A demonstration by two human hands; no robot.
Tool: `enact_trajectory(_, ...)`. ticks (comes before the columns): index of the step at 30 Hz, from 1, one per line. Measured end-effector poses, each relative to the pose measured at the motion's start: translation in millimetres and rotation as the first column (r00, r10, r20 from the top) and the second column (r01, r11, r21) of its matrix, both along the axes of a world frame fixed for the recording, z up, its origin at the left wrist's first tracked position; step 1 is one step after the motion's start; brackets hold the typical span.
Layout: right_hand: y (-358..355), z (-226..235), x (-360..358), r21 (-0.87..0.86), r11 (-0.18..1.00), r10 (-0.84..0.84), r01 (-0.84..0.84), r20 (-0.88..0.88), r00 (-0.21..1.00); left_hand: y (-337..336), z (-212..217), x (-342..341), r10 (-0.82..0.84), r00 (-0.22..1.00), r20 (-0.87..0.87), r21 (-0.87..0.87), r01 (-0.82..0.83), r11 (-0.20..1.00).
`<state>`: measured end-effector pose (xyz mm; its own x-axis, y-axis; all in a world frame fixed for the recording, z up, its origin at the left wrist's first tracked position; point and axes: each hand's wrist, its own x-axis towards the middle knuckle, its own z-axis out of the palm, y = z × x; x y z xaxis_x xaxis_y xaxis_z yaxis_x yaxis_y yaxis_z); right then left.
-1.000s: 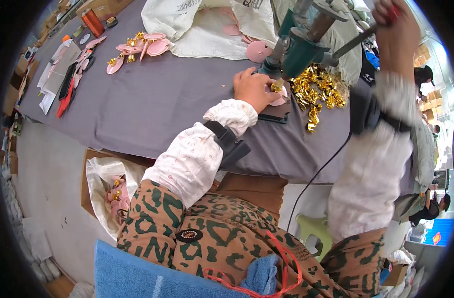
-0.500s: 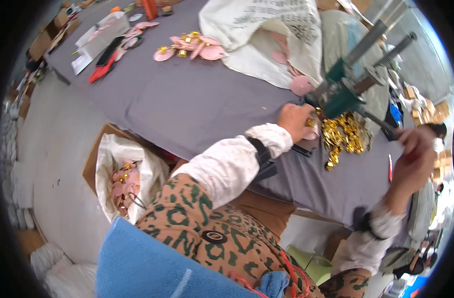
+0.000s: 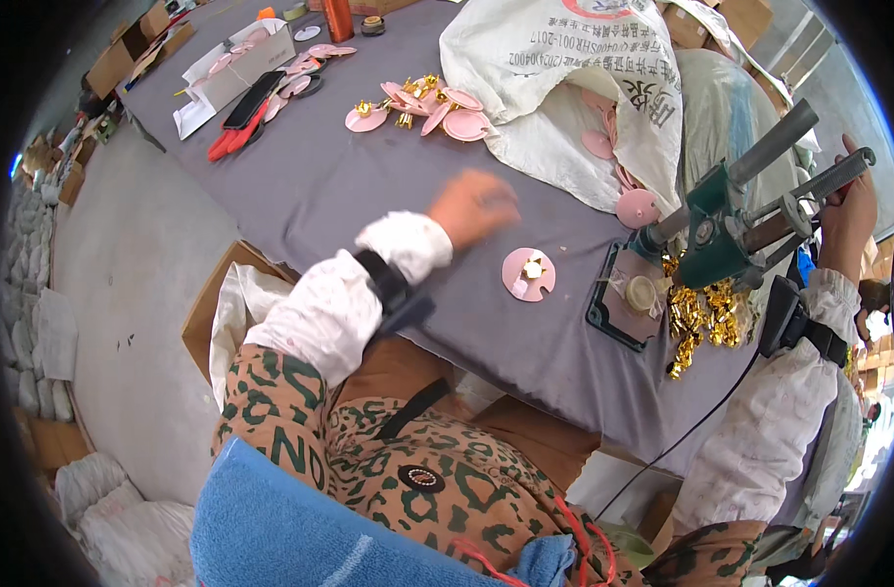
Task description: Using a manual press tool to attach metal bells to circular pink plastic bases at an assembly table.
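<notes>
My left hand (image 3: 474, 207) is over the grey tablecloth, smeared by motion, with its fingers partly curled. A pink disc (image 3: 516, 285) lies flat to its right; it has a small notch and a gold star-shaped piece (image 3: 534, 268) on top. At the far right my right hand (image 3: 851, 220) is closed round the end of the dark lever (image 3: 791, 247) of a green hand press (image 3: 709, 235). The press's dark base plate (image 3: 618, 323) carries a small pale round seat (image 3: 642, 293). Shiny gold pieces (image 3: 696, 313) are heaped beside the press.
A white woven sack (image 3: 564, 83) spills pink discs near the press. Farther left lies a pile of pink discs with gold pieces (image 3: 427, 106). Beyond are a black phone (image 3: 254, 101), a white box (image 3: 207, 90) and an orange cylinder (image 3: 338, 20). A lined carton (image 3: 204, 313) stands below the table's edge.
My left hand has moved left, away from the press, and the pink disc with its gold piece now lies on the cloth. My right hand and the lever have swung upward.
</notes>
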<state>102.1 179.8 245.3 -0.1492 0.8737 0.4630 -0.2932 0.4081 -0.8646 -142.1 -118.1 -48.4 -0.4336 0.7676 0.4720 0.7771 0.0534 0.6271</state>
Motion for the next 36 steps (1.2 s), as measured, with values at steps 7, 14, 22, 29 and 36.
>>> enact_trajectory(7, 21, -6, 6, -0.011, 0.998, 0.061, -0.06, 0.048, 0.997, 10, -5, -102, 0.561, 0.778, -0.281, -0.218, -0.622, 0.752)
enact_trajectory(14, -10, -3, 3, 0.004, 0.999, -0.053, 0.053, 0.05, 0.997, -8, 23, -24, 0.568, 0.822, -0.038, 0.147, -0.558, 0.817)
enact_trajectory(22, 23, -10, 5, 0.094, 0.991, 0.1, -0.094, -0.056, 0.993, 77, 10, 151, -0.136, 0.924, 0.357, 0.226, 0.056, 0.972)
enact_trajectory(29, 21, -10, 7, 0.083, 0.981, 0.181, -0.176, -0.048, 0.982, 122, -3, 184, -0.016, 0.989, 0.145, 0.043, 0.01, 0.999)
enact_trajectory(36, -10, -18, 50, 0.32, 0.935, 0.189, -0.154, -0.082, 0.979, 114, 4, 182, 0.057, 0.993, 0.104, 0.056, -0.063, 0.996)
